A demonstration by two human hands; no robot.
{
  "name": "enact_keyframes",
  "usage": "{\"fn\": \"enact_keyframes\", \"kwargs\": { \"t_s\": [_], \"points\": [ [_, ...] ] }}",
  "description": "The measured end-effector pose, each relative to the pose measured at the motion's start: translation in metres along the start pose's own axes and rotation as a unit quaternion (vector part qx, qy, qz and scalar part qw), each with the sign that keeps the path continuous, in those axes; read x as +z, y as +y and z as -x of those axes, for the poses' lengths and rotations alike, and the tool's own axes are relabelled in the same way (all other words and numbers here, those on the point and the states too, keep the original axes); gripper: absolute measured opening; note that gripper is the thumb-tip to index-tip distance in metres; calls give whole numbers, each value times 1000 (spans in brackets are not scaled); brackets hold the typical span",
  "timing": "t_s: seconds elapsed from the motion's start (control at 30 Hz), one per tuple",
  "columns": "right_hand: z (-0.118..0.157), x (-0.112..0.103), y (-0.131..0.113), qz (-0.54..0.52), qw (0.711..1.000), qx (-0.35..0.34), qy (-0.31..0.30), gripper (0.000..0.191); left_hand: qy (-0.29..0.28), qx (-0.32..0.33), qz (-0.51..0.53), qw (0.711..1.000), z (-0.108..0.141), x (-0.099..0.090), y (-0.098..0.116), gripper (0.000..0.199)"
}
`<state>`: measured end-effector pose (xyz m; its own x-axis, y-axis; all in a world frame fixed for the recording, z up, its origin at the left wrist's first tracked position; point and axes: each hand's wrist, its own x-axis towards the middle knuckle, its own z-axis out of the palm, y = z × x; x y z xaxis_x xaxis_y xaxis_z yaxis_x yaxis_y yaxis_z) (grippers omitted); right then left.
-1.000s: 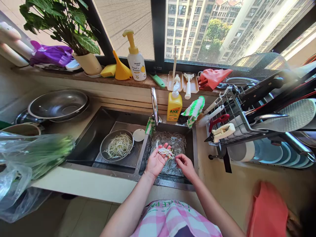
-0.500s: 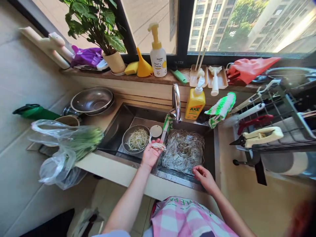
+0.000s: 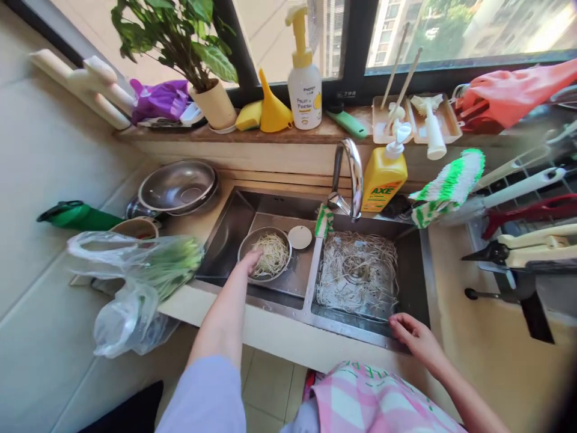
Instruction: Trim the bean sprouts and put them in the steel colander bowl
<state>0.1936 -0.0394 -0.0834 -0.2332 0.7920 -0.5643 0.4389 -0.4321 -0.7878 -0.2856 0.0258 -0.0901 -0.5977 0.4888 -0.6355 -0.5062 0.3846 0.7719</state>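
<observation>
Pale bean sprouts [image 3: 274,255] fill a round metal bowl [image 3: 243,240] in the left basin. My left hand [image 3: 251,260] is at the bowl's left side, over its rim; its fingers are mostly hidden, and I cannot make out what they hold. Many thin strands [image 3: 356,270] lie in shallow water in the right basin. My right hand [image 3: 406,329] hovers at that basin's front right corner, thumb and fingers pinched together; anything between them is too small to name. A white round lid [image 3: 300,237] sits right of the bowl.
The faucet [image 3: 349,174] stands behind the sink beside a yellow soap bottle [image 3: 383,180]. Plastic-bagged greens [image 3: 166,264] and stacked metal bowls [image 3: 178,186] are at the left. A green-white cloth [image 3: 451,183] and a utensil rack [image 3: 536,240] are at the right.
My left hand, which held some sprouts palm up over the divider, has moved left to the bowl. My right hand stays near the basin's front corner. The camera view has shifted.
</observation>
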Motion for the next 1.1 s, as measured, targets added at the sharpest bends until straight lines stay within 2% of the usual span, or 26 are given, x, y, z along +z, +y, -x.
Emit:
{"fn": "enact_keyframes", "kwargs": {
  "t_s": [0.1, 0.2, 0.27, 0.3, 0.33, 0.4, 0.47, 0.57, 0.67, 0.77, 0.87, 0.93, 1.0, 1.1],
  "points": [
    [-1, 2, -3, 23, 1000, -15, 12, 30, 9, 38, -79, 996, 1, 7, 3, 14],
    [-5, 2, -2, 51, 998, -40, 16, 27, -18, 97, -120, 988, 19, 28, -3, 18],
    [-9, 1, 1, 67, 997, -43, 17, 27, -89, 175, -174, 965, 45, 51, -18, 20],
    [-10, 0, 3, 74, 996, -43, 17, 27, -148, 213, -207, 943, 61, 64, -30, 19],
    [-12, -1, 4, 79, 996, -43, 18, 27, -208, 221, -226, 925, 77, 77, -45, 18],
    [-14, -4, 6, 81, 995, -47, 17, 27, -304, 169, -234, 908, 108, 105, -79, 12],
    [-15, -8, 7, 69, 996, -49, 15, 26, -337, 86, -237, 907, 129, 132, -114, 13],
    [-11, -16, 7, 40, 998, -45, 17, 25, -341, 68, -279, 895, 137, 164, -157, 16],
    [-2, -23, 8, 12, 999, -35, 25, 24, -314, 71, -334, 886, 131, 187, -186, 12],
    [9, -26, 6, -6, 999, -27, 41, 23, -281, 69, -400, 869, 133, 198, -212, 19],
    [16, -24, 3, -15, 998, -21, 63, 23, -270, 58, -469, 839, 144, 199, -235, 27],
    [18, -22, 2, -23, 997, -20, 72, 24, -274, 48, -508, 815, 145, 197, -242, 22],
    [20, -21, 2, -31, 996, -24, 78, 25, -286, 38, -542, 789, 137, 198, -240, 18],
    [23, -22, 3, -36, 996, -22, 85, 25, -299, 20, -582, 756, 123, 205, -232, 32]
  ]
}}
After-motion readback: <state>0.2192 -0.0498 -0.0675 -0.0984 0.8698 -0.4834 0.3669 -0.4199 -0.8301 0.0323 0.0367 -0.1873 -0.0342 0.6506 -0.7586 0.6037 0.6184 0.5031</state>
